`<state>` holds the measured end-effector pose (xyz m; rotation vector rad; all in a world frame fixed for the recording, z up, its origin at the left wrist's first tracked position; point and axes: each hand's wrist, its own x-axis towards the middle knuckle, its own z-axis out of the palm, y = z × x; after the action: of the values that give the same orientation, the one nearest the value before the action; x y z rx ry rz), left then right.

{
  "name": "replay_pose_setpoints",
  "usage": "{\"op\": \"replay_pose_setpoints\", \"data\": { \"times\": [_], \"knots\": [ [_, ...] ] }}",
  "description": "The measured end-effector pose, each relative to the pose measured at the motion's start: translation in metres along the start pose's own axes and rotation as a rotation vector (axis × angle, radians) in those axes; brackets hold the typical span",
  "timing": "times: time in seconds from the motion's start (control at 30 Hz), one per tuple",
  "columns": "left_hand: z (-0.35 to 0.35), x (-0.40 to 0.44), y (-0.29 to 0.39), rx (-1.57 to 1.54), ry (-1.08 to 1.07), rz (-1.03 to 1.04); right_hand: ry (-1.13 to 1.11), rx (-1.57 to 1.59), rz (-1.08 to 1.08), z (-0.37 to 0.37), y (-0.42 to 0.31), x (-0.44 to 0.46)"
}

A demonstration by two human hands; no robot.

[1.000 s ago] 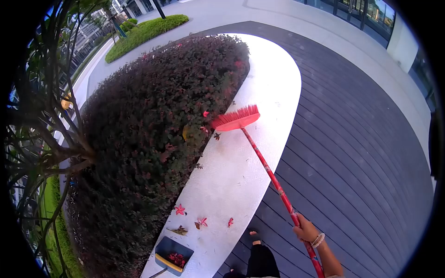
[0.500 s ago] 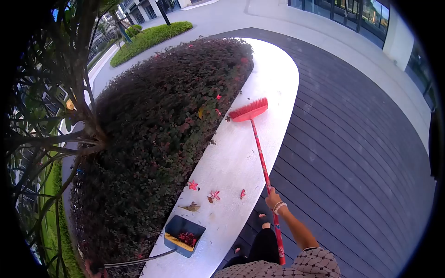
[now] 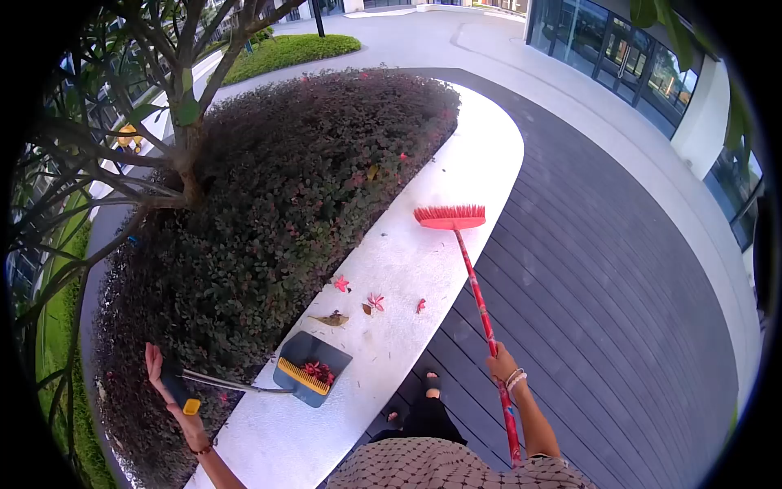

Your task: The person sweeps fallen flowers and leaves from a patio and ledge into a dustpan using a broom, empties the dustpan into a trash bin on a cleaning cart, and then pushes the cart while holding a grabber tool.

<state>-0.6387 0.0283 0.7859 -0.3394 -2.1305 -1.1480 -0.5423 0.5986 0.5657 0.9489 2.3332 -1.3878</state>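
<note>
A red broom [image 3: 450,222] has its bristles pointing away over the white ledge [image 3: 456,175]. My right hand [image 3: 502,364] is closed round its red handle. At the lower left, my left hand [image 3: 169,383] is at the dark grip of the dustpan handle, with fingers stretched upward beside it; how firmly it holds the grip is unclear. The grey dustpan [image 3: 332,355], with a yellow comb edge, rests on the ledge and contains red petals [image 3: 319,372]. Beyond it lie pink flowers [image 3: 375,301] and a dry leaf [image 3: 331,319].
A dark leafy hedge [image 3: 285,179] borders the ledge on the left. A branching tree [image 3: 189,163] rises from it. Grey decking [image 3: 586,285] lies to the right, with glass doors [image 3: 623,61] beyond. My feet are on the decking.
The broom has moved off the hedge edge, over to the ledge's right side, its bristles now pointing away. The view has shifted, and my left hand and the dustpan's handle have come into fuller view.
</note>
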Motion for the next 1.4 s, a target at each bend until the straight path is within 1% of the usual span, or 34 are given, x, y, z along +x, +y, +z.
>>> {"op": "replay_pose_setpoints", "data": {
  "times": [0.03, 0.1, 0.13, 0.17, 0.2, 0.23, 0.3, 0.33, 0.4, 0.43, 0.47, 0.5, 0.53, 0.57, 0.6, 0.63, 0.67, 0.7, 0.77, 0.8, 0.87, 0.9, 0.93, 0.97, 1.03, 1.07, 1.13, 1.17, 1.23, 1.27, 1.3, 1.33, 1.37, 1.4],
  "knots": [
    [0.0, -0.001, -0.002, 0.005, -0.003, 0.037, -0.006, -0.01, -0.007, 0.005, 0.001, 0.0],
    [-0.002, -0.005, -0.014, -0.016, -0.04, 0.075, -0.08, 0.09, 0.086, 0.018, 0.014, -0.013],
    [-0.003, -0.006, -0.015, 0.015, -0.055, 0.104, -0.091, 0.032, 0.055, 0.029, 0.022, -0.031],
    [-0.003, -0.009, -0.016, 0.045, -0.066, 0.129, -0.144, 0.039, 0.048, 0.041, 0.033, -0.054],
    [0.002, -0.012, -0.004, 0.052, -0.035, 0.073, -0.197, 0.046, 0.042, 0.053, 0.042, -0.079],
    [0.005, -0.014, -0.002, 0.051, -0.034, 0.058, -0.299, 0.118, 0.066, 0.056, 0.043, -0.1],
    [0.007, -0.012, -0.001, 0.069, 0.042, 0.065, -0.505, 0.251, 0.133, 0.061, 0.042, -0.14],
    [0.005, -0.012, -0.008, 0.067, 0.055, 0.062, -0.504, 0.249, 0.143, 0.063, 0.043, -0.153],
    [0.004, -0.013, -0.003, 0.089, 0.091, 0.031, -0.638, 0.362, 0.139, 0.063, 0.045, -0.168],
    [0.004, -0.012, -0.001, 0.117, 0.131, 0.009, -0.637, 0.353, 0.141, 0.065, 0.047, -0.168],
    [0.009, -0.015, -0.002, 0.119, 0.175, 0.041, -0.601, 0.383, 0.172, 0.07, 0.051, -0.163],
    [0.015, -0.021, -0.003, 0.129, 0.181, 0.03, -0.569, 0.41, 0.204, 0.076, 0.054, -0.158],
    [0.021, -0.027, -0.003, 0.164, 0.275, -0.036, -0.449, 0.427, 0.197, 0.084, 0.047, -0.149],
    [0.026, -0.029, -0.004, 0.201, 0.366, -0.099, -0.468, 0.421, 0.201, 0.091, 0.047, -0.136],
    [0.032, -0.027, -0.005, 0.184, 0.468, -0.134, -0.535, 0.436, 0.297, 0.097, 0.047, -0.12],
    [0.034, -0.035, -0.028, -0.018, 0.497, -0.265, -0.597, 0.447, 0.393, 0.099, 0.046, -0.11],
    [0.036, -0.042, -0.05, -0.221, 0.551, -0.392, -0.609, 0.467, 0.411, 0.097, 0.039, -0.112],
    [0.039, -0.039, -0.058, -0.365, 0.539, -0.491, -0.619, 0.449, 0.404, 0.089, 0.029, -0.115],
    [0.039, -0.041, -0.082, -0.241, 0.454, -0.419, -0.562, 0.361, 0.187, 0.065, 0.011, -0.127],
    [0.045, -0.035, -0.063, -0.325, 0.482, -0.603, -0.534, 0.393, 0.212, 0.051, 0.008, -0.127],
    [0.052, -0.035, -0.07, -0.291, 0.497, -0.603, -0.419, 0.336, 0.188, 0.022, -0.018, -0.12],
    [0.054, -0.036, -0.072, -0.256, 0.486, -0.607, -0.37, 0.323, 0.165, 0.013, -0.027, -0.101],
    [0.06, -0.028, -0.058, -0.35, 0.536, -0.623, -0.316, 0.316, 0.144, 0.005, -0.034, -0.075],
    [0.065, -0.028, -0.064, -0.35, 0.535, -0.63, -0.299, 0.325, 0.137, 0.0, -0.036, -0.042],
    [0.077, -0.03, -0.079, -0.302, 0.608, -0.561, -0.26, 0.31, 0.104, -0.003, -0.042, 0.033],
    [0.077, -0.028, -0.074, -0.32, 0.535, -0.558, -0.243, 0.294, 0.084, 0.0, -0.047, 0.064],
    [0.085, -0.024, -0.071, -0.332, 0.554, -0.57, -0.227, 0.258, 0.056, 0.012, -0.057, 0.117],
    [0.086, -0.022, -0.071, -0.345, 0.562, -0.585, -0.206, 0.228, 0.037, 0.019, -0.058, 0.127],
    [0.088, -0.019, -0.081, -0.291, 0.569, -0.59, -0.247, 0.205, 0.079, 0.038, -0.052, 0.123],
    [0.092, -0.021, -0.087, -0.252, 0.534, -0.531, -0.275, 0.178, 0.119, 0.05, -0.044, 0.115],
    [0.095, -0.021, -0.087, -0.214, 0.502, -0.475, -0.289, 0.172, 0.114, 0.062, -0.032, 0.096],
    [0.098, -0.013, -0.075, -0.286, 0.562, -0.563, -0.302, 0.163, 0.101, 0.074, -0.019, 0.077],
    [0.094, -0.017, -0.086, -0.367, 0.536, -0.574, -0.299, 0.073, 0.081, 0.085, -0.002, 0.059],
    [0.093, -0.024, -0.107, -0.285, 0.505, -0.546, -0.295, -0.01, 0.062, 0.097, 0.015, 0.04]
  ]
}}
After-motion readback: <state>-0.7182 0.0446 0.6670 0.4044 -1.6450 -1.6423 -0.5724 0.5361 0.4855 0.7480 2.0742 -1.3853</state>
